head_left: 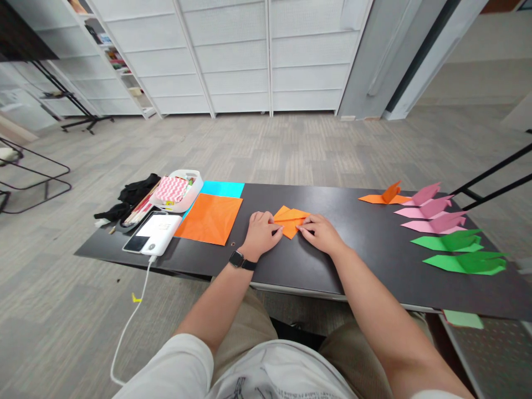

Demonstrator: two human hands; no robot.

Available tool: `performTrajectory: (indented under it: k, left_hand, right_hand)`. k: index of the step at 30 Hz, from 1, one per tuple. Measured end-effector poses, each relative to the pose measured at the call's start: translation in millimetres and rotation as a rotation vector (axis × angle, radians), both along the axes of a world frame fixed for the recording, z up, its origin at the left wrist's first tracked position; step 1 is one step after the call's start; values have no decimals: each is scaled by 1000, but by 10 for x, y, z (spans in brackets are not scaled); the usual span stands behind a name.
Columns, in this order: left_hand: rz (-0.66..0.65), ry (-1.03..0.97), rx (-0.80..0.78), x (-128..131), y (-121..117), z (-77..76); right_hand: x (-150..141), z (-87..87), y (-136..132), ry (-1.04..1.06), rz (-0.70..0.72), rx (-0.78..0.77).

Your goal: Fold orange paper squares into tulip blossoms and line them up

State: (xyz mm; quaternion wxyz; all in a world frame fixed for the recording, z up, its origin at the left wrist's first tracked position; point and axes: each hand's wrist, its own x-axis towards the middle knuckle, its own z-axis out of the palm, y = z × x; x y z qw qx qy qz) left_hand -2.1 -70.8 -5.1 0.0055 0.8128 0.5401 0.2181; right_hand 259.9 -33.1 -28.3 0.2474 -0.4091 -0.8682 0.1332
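A partly folded piece of orange origami paper (pixel 290 221) lies on the dark table in front of me. My left hand (pixel 261 233), with a black watch on its wrist, pinches the left side of the folded paper between thumb and fingers. On the opposite side, my right hand (pixel 319 233) grips the right edge, its thumb and fingertips closed on the paper. The fingertips hide the paper's outer ends. To the left of my hands rests a flat orange sheet (pixel 210 219), partly covering a blue sheet (pixel 224 189).
Folded paper birds stand at the right: an orange one (pixel 384 195), several pink ones (pixel 432 210) and green ones (pixel 465 262). At the left are a white basket (pixel 193 194), a phone (pixel 141 235), a white power bank (pixel 160 244) with its cable (pixel 141 307), and black cloth (pixel 139 188).
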Motion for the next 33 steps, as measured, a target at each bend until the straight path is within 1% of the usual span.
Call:
performTrajectory:
  k: [7, 19, 27, 31, 33]
  left_hand:
    - [153, -25, -10, -115, 5, -42]
    - [230, -79, -38, -209, 12, -13]
    - [289, -96, -39, -275, 52, -30]
    - [353, -187, 14, -331, 87, -41]
    - [306, -257, 50, -324, 92, -26]
  right_hand:
    - [5, -10, 7, 16, -9, -12]
    - [17, -56, 34, 29, -7, -28]
    - [15, -32, 27, 38, 6, -20]
    - [15, -20, 19, 35, 7, -25]
    - [15, -17, 17, 32, 2, -22]
